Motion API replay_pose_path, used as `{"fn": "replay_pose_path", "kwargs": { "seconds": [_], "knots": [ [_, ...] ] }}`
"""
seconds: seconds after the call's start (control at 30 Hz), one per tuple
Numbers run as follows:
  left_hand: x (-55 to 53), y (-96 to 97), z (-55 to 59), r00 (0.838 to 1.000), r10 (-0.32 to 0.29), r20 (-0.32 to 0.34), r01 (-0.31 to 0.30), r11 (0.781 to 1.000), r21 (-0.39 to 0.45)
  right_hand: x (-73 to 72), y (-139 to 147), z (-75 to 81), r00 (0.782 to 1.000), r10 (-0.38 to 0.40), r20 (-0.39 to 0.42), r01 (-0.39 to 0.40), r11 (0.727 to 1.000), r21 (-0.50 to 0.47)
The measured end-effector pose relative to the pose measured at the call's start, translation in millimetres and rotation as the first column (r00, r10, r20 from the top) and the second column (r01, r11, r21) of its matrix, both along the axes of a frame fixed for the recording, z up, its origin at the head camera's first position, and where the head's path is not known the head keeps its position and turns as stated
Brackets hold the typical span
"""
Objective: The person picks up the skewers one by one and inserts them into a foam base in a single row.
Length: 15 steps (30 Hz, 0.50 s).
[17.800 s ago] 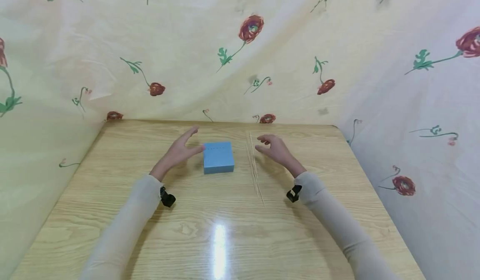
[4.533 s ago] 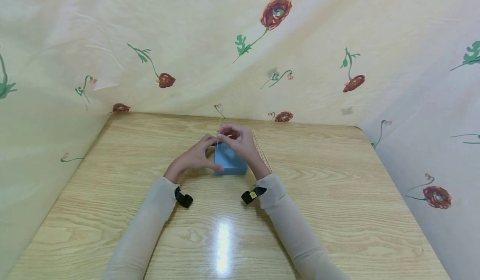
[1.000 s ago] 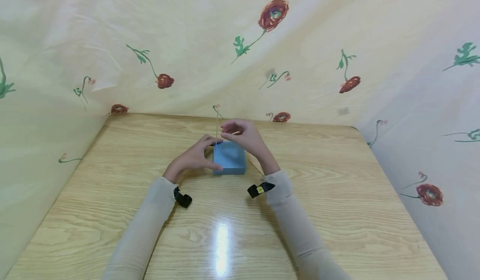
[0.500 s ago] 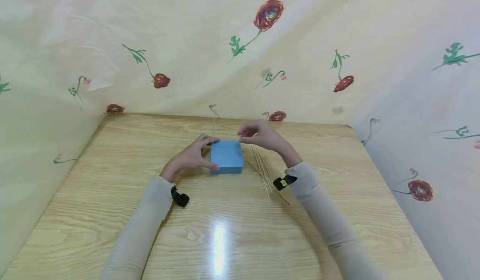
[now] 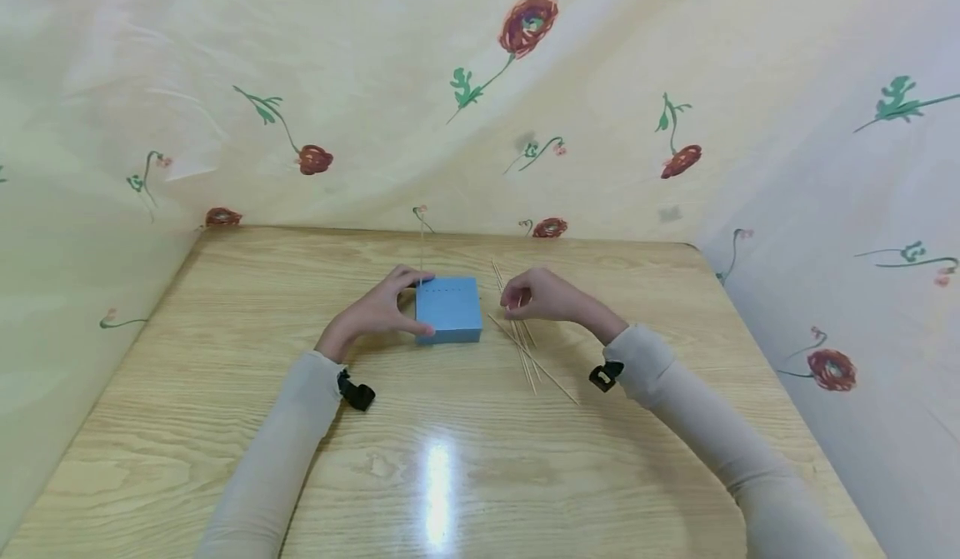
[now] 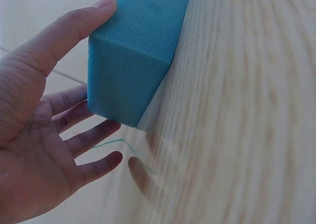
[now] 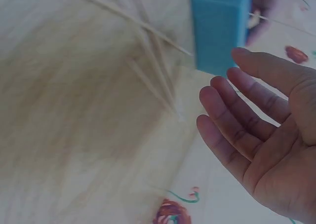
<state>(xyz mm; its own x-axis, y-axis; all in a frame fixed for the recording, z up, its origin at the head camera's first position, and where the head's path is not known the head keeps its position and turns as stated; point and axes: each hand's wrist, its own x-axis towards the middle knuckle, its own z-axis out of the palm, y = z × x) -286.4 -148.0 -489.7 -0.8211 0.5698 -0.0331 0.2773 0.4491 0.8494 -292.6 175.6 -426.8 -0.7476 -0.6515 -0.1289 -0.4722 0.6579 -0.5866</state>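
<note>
A blue foam block (image 5: 448, 311) with a row of small dark marks along its top lies on the table. My left hand (image 5: 373, 307) holds its left side, thumb at the front and fingers at the back; the left wrist view shows the thumb against the foam (image 6: 131, 71). One thin wooden skewer (image 5: 422, 247) stands upright at the block's back left corner. Right of the block, my right hand (image 5: 551, 294) hovers over several loose skewers (image 5: 528, 366). In the right wrist view its fingers (image 7: 232, 118) are loosely bent, with nothing between them and the thumb.
The wooden table (image 5: 315, 492) ends at the back against a flower-printed cloth (image 5: 360, 84), which also hangs at both sides. One loose skewer (image 5: 555, 382) lies slanted across the others.
My right hand has moved from beside the upright skewer, rightward and down to the loose skewers. Earlier it pinched that skewer at the block; now the skewer stands unheld by it. The left hand stays.
</note>
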Motion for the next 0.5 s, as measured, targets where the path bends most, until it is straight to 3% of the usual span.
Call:
{"fn": "replay_pose_path", "kwargs": {
  "seconds": [0.2,0.5],
  "knots": [
    [0.5,0.0,0.6,1.000,0.000,0.000,0.000,1.000,0.011,8.5,7,-11.7,0.999,0.032,0.015,-0.033,0.999,0.041],
    [0.7,-0.2,-0.3,1.000,0.005,0.002,-0.005,1.000,0.016,17.8,13,-29.6,1.000,0.002,-0.001,-0.002,0.997,0.074]
  ]
}}
